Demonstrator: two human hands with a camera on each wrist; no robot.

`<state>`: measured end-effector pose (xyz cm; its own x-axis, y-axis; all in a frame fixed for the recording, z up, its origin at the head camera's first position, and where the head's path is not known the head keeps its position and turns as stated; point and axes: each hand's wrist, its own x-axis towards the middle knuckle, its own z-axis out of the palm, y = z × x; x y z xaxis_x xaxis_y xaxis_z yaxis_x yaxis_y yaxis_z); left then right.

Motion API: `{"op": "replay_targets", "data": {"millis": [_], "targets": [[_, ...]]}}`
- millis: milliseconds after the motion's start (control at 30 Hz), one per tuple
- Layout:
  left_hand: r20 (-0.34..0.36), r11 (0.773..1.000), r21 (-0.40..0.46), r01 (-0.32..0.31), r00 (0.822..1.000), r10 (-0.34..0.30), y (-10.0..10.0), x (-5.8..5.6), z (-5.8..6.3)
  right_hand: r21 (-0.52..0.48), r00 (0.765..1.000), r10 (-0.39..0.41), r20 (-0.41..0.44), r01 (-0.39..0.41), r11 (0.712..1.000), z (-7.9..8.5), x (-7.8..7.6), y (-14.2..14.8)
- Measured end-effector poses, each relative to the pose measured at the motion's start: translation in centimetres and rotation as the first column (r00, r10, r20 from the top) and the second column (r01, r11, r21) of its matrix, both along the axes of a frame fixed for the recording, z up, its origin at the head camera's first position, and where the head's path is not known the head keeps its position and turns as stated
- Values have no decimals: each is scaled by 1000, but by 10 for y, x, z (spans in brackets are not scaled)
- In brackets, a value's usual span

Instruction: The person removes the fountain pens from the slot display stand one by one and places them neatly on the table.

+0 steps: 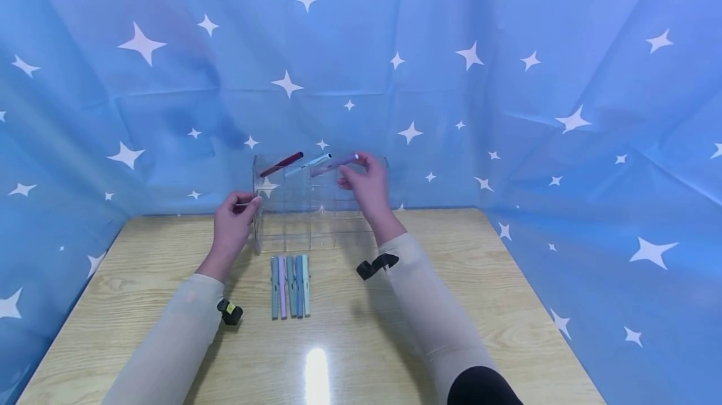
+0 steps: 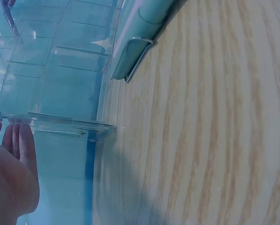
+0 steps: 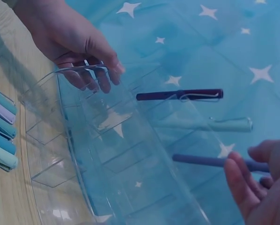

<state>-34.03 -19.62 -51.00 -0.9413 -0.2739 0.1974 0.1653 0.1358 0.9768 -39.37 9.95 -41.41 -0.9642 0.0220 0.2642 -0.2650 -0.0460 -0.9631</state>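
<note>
A clear plastic tiered pen rack (image 1: 257,229) stands at the back of the table. My left hand (image 1: 232,222) grips its left side panel, thumb in front and fingers behind. Along the top tier a dark red pen (image 1: 282,164) and a light blue pen (image 1: 308,165) lie slanted, side by side. To their right, my right hand (image 1: 369,187) pinches the upper end of a purple pen (image 3: 198,160), whose lower end reaches over the same tier. The clips of the red and light blue pens show in the right wrist view.
Several pens (image 1: 291,286) in blue, teal, lilac and pale green lie in a row on the wooden table (image 1: 440,305), just in front of the rack. A blue curtain with white stars (image 1: 361,35) hangs close behind the rack.
</note>
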Motion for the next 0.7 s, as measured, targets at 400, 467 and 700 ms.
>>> {"op": "replay_targets", "data": {"millis": [400,467,700], "targets": [[42,1000,10,10,999,-11,7,14,22,127,995,90,45,-95,987,2,-11,-5],[44,1000,11,16,999,-16,9,19,27,146,993,110,54,-116,982,2,-12,-6],[46,1000,8,10,999,-10,5,11,16,162,990,123,68,-133,978,3,-14,-9]]}}
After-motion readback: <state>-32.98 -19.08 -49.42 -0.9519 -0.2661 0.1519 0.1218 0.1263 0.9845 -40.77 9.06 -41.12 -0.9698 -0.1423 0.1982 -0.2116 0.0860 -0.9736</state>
